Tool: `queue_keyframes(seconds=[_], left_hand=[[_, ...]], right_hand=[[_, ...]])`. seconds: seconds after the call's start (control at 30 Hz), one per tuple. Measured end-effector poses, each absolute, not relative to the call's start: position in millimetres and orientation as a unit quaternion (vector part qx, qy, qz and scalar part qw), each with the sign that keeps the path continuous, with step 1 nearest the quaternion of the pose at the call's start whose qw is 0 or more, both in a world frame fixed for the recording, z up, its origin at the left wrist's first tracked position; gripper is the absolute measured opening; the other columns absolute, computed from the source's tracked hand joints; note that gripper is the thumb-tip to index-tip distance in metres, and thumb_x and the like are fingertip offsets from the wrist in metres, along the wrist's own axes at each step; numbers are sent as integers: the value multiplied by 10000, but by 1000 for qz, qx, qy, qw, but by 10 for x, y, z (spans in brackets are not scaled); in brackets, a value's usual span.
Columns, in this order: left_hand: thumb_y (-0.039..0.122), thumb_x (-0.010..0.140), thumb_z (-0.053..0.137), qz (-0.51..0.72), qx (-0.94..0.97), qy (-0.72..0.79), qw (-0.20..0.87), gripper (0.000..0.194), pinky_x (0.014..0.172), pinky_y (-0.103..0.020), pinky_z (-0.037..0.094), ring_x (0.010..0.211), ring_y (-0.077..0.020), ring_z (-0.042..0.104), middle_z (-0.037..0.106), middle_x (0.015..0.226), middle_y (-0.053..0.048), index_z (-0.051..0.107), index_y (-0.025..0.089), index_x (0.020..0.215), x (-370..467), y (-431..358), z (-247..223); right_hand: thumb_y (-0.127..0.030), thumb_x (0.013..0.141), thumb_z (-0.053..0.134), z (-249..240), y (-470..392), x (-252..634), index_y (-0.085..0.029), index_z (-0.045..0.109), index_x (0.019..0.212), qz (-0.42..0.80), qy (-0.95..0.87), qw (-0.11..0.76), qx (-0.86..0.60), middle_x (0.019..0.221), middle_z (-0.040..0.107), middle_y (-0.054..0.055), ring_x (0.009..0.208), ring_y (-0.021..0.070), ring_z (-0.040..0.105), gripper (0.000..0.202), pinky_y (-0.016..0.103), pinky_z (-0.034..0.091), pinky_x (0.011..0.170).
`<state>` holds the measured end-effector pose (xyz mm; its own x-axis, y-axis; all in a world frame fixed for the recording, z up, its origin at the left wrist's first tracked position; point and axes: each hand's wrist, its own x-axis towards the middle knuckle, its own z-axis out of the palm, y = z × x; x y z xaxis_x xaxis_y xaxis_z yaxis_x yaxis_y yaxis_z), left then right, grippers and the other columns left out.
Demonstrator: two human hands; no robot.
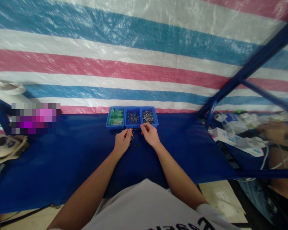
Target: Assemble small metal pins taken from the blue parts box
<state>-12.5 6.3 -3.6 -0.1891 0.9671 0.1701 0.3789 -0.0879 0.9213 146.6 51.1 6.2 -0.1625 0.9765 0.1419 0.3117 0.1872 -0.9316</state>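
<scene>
Three joined blue plastic bins stand at the back of the blue surface. The left bin (108, 123) holds small clear-green packets (116, 117). Thin dark metal pins, perhaps nails or screws, fill the middle bin (132, 126), and shinier metal pieces (148, 117) lie in the right bin. My left hand (123, 141) is closed in a pinch just in front of the bins, over a few loose pins. My right hand (150, 134) also pinches, its fingertips by the front edge of the right bin. What either hand holds is too small to make out. One loose pin (137, 145) lies nearer me.
Striped plastic sheeting (134, 73) hangs behind the blue-covered table (187, 153). A blue metal frame (230, 83) slants up on the right. Beyond it are white boxes (228, 135), cables and another person's arm (278, 147). White rolls and a pixelated patch are at left.
</scene>
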Motion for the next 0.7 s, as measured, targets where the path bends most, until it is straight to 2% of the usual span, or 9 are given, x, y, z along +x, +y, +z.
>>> queue_keyframes(seconds=[0.13, 0.3, 0.4, 0.5, 0.7], left_hand=[[496, 888, 416, 474, 566, 606, 298, 413, 487, -228, 375, 431, -103, 484, 502, 468, 40, 553, 197, 640, -135, 61, -40], [485, 895, 409, 470, 576, 606, 284, 407, 495, -226, 375, 450, -102, 488, 501, 483, 40, 555, 199, 644, -139, 53, -46], [495, 893, 407, 473, 570, 605, 293, 412, 487, -227, 373, 440, -102, 478, 488, 476, 41, 549, 202, 640, -136, 52, -55], [497, 891, 405, 469, 569, 606, 298, 410, 486, -229, 371, 439, -104, 477, 496, 479, 38, 548, 202, 646, -133, 50, -56], [490, 888, 413, 465, 576, 611, 280, 396, 502, -231, 364, 462, -107, 475, 497, 493, 36, 554, 202, 656, -137, 38, -33]], right_hand=[[-240, 829, 584, 170, 400, 1496, -186, 646, 898, 343, -820, 271, -369, 713, 610, -4, 676, 127, 536, 107, 251, 402, 664], [-244, 671, 768, 205, 382, 1568, -174, 662, 858, 277, -891, 170, -316, 850, 623, 37, 836, 186, 514, 226, 324, 391, 809], [-195, 687, 738, 173, 404, 1576, -185, 675, 836, 281, -892, 152, -320, 885, 623, 45, 885, 195, 509, 162, 334, 387, 851], [-120, 716, 664, 150, 415, 1555, -180, 654, 739, 279, -892, 155, -319, 821, 612, 33, 837, 174, 515, 65, 321, 385, 854], [-94, 762, 590, 126, 406, 1523, -168, 607, 758, 253, -889, 194, -327, 805, 600, 40, 811, 166, 519, 76, 303, 395, 813]])
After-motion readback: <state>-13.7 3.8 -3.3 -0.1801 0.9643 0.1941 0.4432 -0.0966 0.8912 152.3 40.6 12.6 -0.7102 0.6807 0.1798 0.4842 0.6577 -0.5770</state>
